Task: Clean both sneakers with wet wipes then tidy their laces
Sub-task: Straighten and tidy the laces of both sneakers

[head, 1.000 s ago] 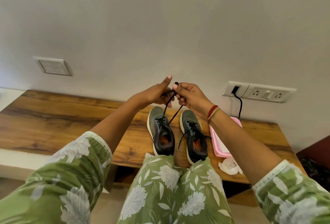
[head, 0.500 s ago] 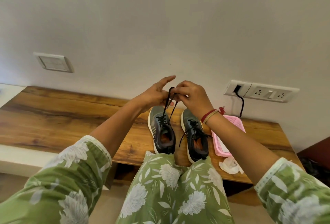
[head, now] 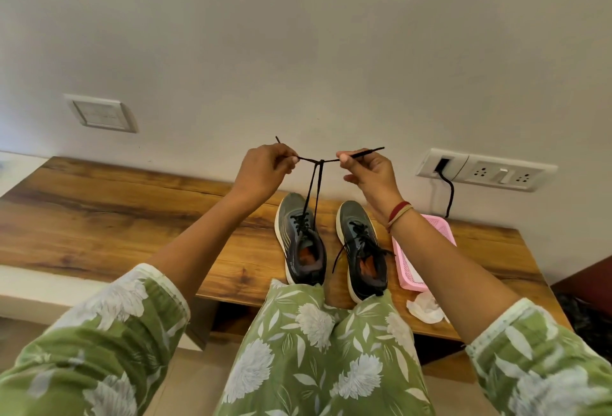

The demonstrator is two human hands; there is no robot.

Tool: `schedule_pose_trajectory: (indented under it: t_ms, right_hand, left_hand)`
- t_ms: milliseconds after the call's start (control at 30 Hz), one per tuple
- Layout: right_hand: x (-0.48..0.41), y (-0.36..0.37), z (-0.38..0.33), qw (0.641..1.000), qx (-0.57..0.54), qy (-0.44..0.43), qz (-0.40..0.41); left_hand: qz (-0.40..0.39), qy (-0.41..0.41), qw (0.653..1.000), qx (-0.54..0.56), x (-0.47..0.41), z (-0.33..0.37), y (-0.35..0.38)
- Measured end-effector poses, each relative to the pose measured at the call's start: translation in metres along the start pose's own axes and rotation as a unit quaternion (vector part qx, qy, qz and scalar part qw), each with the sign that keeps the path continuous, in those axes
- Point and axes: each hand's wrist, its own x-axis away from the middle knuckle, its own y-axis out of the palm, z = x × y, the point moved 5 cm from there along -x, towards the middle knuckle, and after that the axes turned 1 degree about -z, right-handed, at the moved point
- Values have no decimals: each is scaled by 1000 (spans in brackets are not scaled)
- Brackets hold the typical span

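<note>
- Black lace (head: 314,190) rises from the left sneaker (head: 299,240) in two taut strands. They meet at a small knot between the hands and branch sideways to each hand.
- The left hand (head: 261,170) is held up above the table's (head: 132,217) far edge with the forearm stretched forward and the back of the hand toward the camera. Its grip pinches one lace end between thumb and forefinger, the other fingers are curled in, and the lace tip pokes out above the knuckles.
- The right hand (head: 367,172) is level with it, a little apart. Its grip pinches the other lace end, whose tip sticks out to the right. Red and tan bands (head: 399,213) circle the wrist.
- The left sneaker is grey and stands near the table's front edge with its toe toward the wall. Its heel is partly hidden behind a knee in green flowered cloth.
- The right sneaker (head: 362,250) stands just beside it, parallel. Its lace is loose, with one end trailing down into the gap between the shoes.
- A pink basket (head: 410,270) lies just right of that shoe, under the right forearm.
- A crumpled white wipe (head: 425,308) sits at the front edge, near the right corner.
</note>
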Motion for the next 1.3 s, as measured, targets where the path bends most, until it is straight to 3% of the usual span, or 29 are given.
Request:
schedule_pose_trajectory:
  t_ms: [100, 233, 333, 400, 467, 500, 533, 567, 600, 633, 667, 700, 733, 767, 867, 967, 1067, 1300]
  right_hand:
    - [3, 3, 13, 991, -120, 63, -21]
    - [3, 1, 24, 962, -241, 130, 11]
    - [0, 1, 31, 952, -264, 152, 34]
    - [-3, 6, 35, 945, -282, 164, 37]
    - [-7, 14, 38, 934, -307, 180, 35]
    - [-9, 18, 39, 930, -317, 184, 28]
    - [-12, 21, 40, 933, -309, 186, 17]
    - [-14, 25, 39, 943, -278, 180, 0]
    - [-16, 26, 38, 963, -213, 164, -21]
    - [-20, 26, 37, 984, -107, 132, -51]
    - [-24, 25, 35, 992, 25, 84, -87]
    - [-27, 25, 34, 979, 153, 37, -129]
    - [-29, 25, 35, 951, 259, 3, -167]
    - [-31, 24, 38, 920, 338, -13, -198]
    - [-33, 16, 44, 870, 428, -13, -244]
    - [-37, 6, 50, 843, 484, -10, -234]
    - [-39, -7, 59, 792, 572, -27, -209]
    - [-38, -44, 85, 704, 696, -15, -144]
  left_hand:
    - [13, -24, 1000, -6, 6, -14, -5]
    - [8, -124, 992, 3, 15, -56, -5]
    - [39, -208, 961, 179, 22, -78, -1]
    - [30, -261, 885, 385, 26, -75, 9]
    - [25, -288, 764, 577, 29, -61, 22]
    - [23, -293, 725, 623, 29, -53, 27]
    - [25, -293, 701, 650, 26, -49, 34]
    - [19, -292, 697, 655, 23, -40, 39]
    - [9, -288, 718, 634, 20, -34, 44]
    - [-6, -263, 775, 574, 16, -29, 45]
    - [-19, -215, 855, 472, 11, -28, 44]
    - [-41, -150, 927, 341, 6, -30, 43]
    - [-67, -82, 971, 214, 4, -31, 43]
    - [-98, -24, 989, 108, 4, -32, 43]
    - [-176, 75, 979, -73, 7, -41, 48]
    - [-191, 71, 970, -134, 8, -58, 50]
    - [-187, 84, 957, -204, 11, -75, 54]
    - [-216, 24, 922, -319, 25, -111, 58]
